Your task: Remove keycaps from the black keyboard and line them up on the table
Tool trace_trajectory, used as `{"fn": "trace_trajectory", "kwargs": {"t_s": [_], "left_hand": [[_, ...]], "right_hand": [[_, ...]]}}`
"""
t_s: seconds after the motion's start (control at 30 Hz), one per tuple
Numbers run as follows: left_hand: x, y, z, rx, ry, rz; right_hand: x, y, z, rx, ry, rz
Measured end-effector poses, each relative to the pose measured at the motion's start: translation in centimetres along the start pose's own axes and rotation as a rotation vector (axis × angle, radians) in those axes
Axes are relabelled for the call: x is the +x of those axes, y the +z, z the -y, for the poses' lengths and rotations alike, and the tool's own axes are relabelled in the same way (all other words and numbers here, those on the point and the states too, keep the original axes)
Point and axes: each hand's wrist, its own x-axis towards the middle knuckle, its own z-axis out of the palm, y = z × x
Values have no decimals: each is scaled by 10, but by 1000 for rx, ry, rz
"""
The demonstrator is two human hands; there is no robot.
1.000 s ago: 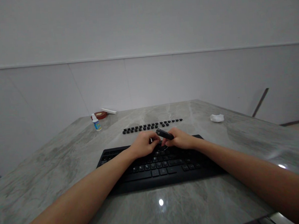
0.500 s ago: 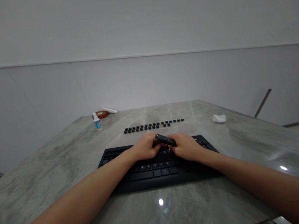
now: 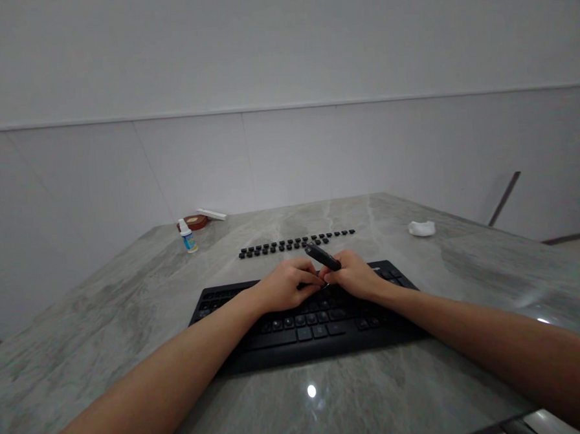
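A black keyboard [image 3: 287, 356] lies in front of me, with several keycaps off its upper rows. My right hand [image 3: 352, 276] is closed around a slim black-handled tool [image 3: 322, 257]. Its handle tilts up to the left, and a thin shiny part shows low near the keys. Beside it, my left hand [image 3: 290, 285] rests over the keyboard's upper middle, fingers pinched together close to the tool's lower end. What the left fingertips hold, if anything, is hidden. Beyond the hands, loose black keycaps [image 3: 282, 246] stand in two rows on the grey marbled table [image 3: 129, 296].
A small white spray bottle [image 3: 187, 238] with a blue and yellow label stands at the back left. Behind it are a red-brown object [image 3: 196, 222] and a white strip [image 3: 212, 214]. A crumpled white tissue [image 3: 421, 229] lies at the right. A wall closes off the table's far side.
The black-handled tool has turned from lying nearly flat to a steeper tilt, its upper end raised. My left fingers have come off its handle and moved down near its lower end.
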Motion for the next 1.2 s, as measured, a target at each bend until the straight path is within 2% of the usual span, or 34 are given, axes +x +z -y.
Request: {"fn": "trace_trajectory", "kwargs": {"t_s": [0.3,0.47,0.6,0.77,0.87,1.0,1.2], "left_hand": [[0,2,2,63,84,12],[-1,2,3,59,64,32],[-1,2,3,61,60,33],[3,3,-2,100,70,51],[6,4,-5,90,78,55],[6,3,-6,29,35,24],[5,0,-3,-84,-69,12]], "right_hand": [[-4,0,5,22,1,-14],[-6,0,9,-2,8,-21],[-7,-1,9,5,0,-51],[-8,-7,4,99,62,-175],[-10,-8,0,75,49,-145],[-11,-8,-1,48,31,-136],[-9,-12,-1,71,-33,-219]]}}
